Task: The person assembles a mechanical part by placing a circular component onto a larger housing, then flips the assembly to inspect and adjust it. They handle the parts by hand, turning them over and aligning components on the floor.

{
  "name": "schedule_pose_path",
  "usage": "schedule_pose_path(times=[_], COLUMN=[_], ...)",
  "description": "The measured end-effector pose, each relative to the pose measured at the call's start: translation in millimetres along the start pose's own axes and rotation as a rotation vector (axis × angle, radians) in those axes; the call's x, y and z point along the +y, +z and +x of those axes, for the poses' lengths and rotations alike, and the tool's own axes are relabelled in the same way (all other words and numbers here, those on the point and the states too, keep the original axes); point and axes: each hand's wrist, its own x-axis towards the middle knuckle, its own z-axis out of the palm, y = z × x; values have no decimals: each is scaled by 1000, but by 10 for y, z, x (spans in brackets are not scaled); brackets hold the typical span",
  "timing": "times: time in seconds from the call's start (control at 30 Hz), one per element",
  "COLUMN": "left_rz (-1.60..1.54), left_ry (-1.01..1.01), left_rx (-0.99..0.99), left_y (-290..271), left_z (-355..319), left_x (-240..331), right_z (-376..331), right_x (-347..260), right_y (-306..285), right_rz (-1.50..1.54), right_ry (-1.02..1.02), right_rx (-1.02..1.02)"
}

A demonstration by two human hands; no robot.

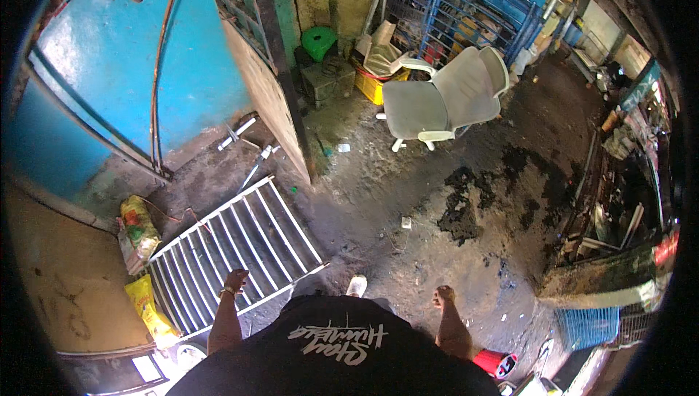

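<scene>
My left hand [234, 281] hangs above a white barred metal frame [237, 230] that lies on the floor. Its fingers are loosely bent and a little apart, with nothing seen in them. I cannot tell from this view whether it touches the bars. On the other side, my right hand [443, 297] is held out over the bare dirty floor with its fingers curled in, and no object shows in it. One light-coloured shoe [357, 286] of mine sticks out below my dark shirt, beside the frame's near corner.
A grey office chair [442, 99] stands ahead, before blue metal railings [473, 13]. Dark wet patches [466, 205] mark the floor. Sacks, including a yellow bag [151, 308], lie left; a red container [495, 362] and blue wire basket [588, 327] are right. A wooden partition [273, 97] juts out.
</scene>
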Motion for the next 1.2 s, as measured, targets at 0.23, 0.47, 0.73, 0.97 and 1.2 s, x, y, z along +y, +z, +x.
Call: schedule_pose_path(times=[0.23,0.47,0.73,0.97,1.2], left_rz=[684,552,390,51,-134], left_ry=[612,812,1337,1261,1566], left_rx=[47,-106,181,556,816], left_y=[267,1971,2345,1841,1224], left_z=[398,548,177,115,-542], left_x=[1172,3961,7104,8755,10127], right_z=[364,744,431,-678,-2450], right_x=[-121,-2566,-7099,-9395,-11599], right_y=[768,1357,1265,1813,2372], right_rz=[318,-689,-129,-140,-213], right_ry=[107,-1066,-1119,-1361,-2119], right_rx=[-321,240,-109,-176,-111])
